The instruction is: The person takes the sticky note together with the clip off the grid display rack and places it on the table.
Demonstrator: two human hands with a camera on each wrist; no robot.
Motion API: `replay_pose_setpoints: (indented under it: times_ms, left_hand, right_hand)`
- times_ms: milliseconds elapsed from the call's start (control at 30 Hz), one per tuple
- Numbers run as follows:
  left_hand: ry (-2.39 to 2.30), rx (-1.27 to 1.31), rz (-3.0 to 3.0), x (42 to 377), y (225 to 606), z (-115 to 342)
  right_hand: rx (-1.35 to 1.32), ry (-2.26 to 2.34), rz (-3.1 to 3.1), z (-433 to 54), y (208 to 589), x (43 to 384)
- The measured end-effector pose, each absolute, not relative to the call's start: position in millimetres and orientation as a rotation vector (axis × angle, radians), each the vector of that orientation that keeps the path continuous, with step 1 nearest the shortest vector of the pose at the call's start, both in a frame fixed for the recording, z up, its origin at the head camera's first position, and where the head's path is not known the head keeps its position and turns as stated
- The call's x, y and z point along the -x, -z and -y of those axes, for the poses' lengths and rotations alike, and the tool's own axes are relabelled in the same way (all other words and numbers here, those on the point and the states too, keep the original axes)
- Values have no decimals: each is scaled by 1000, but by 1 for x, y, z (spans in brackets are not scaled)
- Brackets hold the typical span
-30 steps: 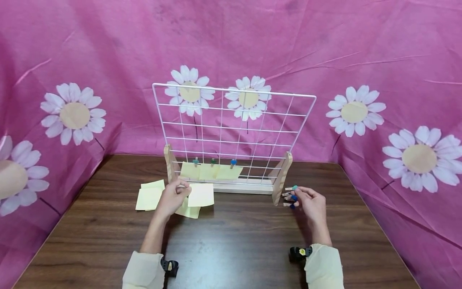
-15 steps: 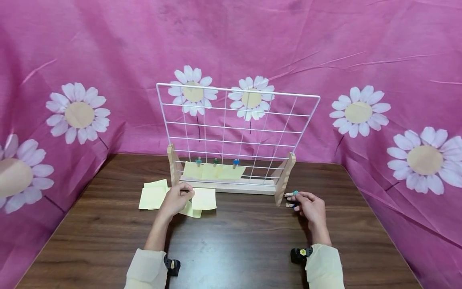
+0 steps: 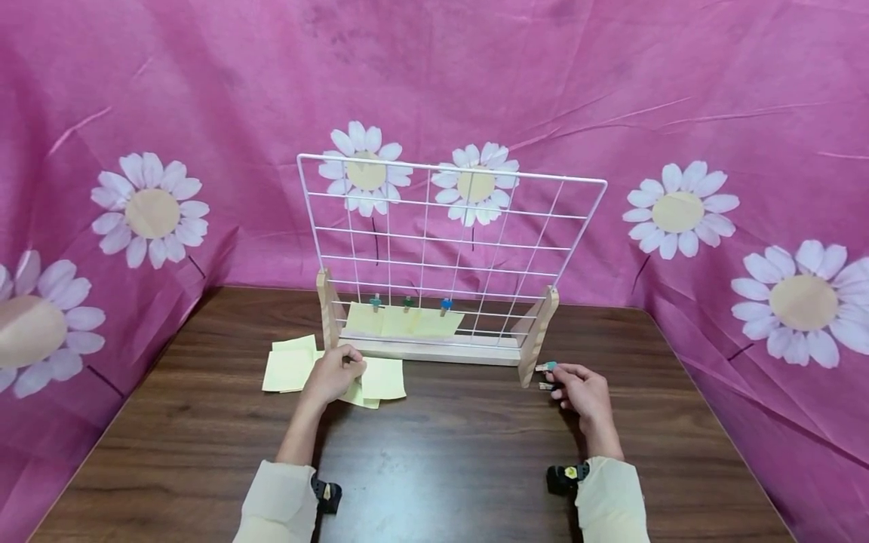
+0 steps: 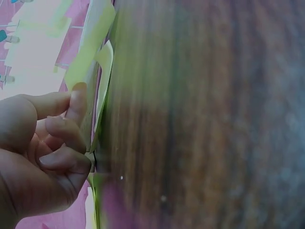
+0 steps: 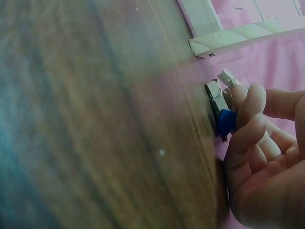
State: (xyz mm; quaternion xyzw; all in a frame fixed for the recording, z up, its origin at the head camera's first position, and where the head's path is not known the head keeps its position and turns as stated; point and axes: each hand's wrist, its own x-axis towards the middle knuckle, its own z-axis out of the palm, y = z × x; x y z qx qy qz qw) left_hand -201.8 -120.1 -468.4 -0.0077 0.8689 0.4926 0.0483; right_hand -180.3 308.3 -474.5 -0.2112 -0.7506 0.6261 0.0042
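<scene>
My left hand (image 3: 334, 375) pinches a yellow sticky note (image 3: 383, 378) between thumb and forefinger, low in front of the wire rack. Beneath it another note (image 3: 370, 402) shows in part. The right hand (image 3: 584, 392) is beside the rack's right foot, fingers bent, pinching a small wooden clothespin with a teal top (image 3: 550, 366). In the right wrist view its pale end (image 5: 228, 78) sticks out past the fingertips. Right by those fingers lies a clothespin with a blue top (image 5: 226, 121). Three notes hang on the white wire rack (image 3: 422, 241), held by clothespins with green and blue tops (image 3: 446, 305).
Loose yellow notes (image 3: 288, 369) lie on the brown wooden table (image 3: 434, 467), left of the left hand. Wooden feet (image 3: 538, 339) stand at both ends of the rack, joined by a pale bar (image 3: 434, 351). Pink flowered cloth (image 3: 577, 90) surrounds the table's back and sides.
The left hand has lowered the note slightly. The right hand has come down and nearer with the teal clothespin, now covering more of the other clothespins. The head view has shifted a little.
</scene>
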Motion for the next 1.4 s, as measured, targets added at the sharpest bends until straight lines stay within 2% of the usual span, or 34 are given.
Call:
replay_pose_setpoints:
  times_ms: [300, 600, 967, 1400]
  left_hand:
    - [-1376, 3, -2751, 204, 472, 122]
    - [-1391, 92, -2728, 200, 473, 122]
    - [-1561, -69, -2717, 203, 455, 111]
    - [-1733, -102, -2792, 202, 447, 93]
  right_hand:
    - [667, -2002, 2318, -310, 476, 181]
    - [664, -1979, 2341, -311, 474, 172]
    - [468, -2015, 2347, -294, 459, 170]
    - [217, -1950, 2458, -271, 447, 170]
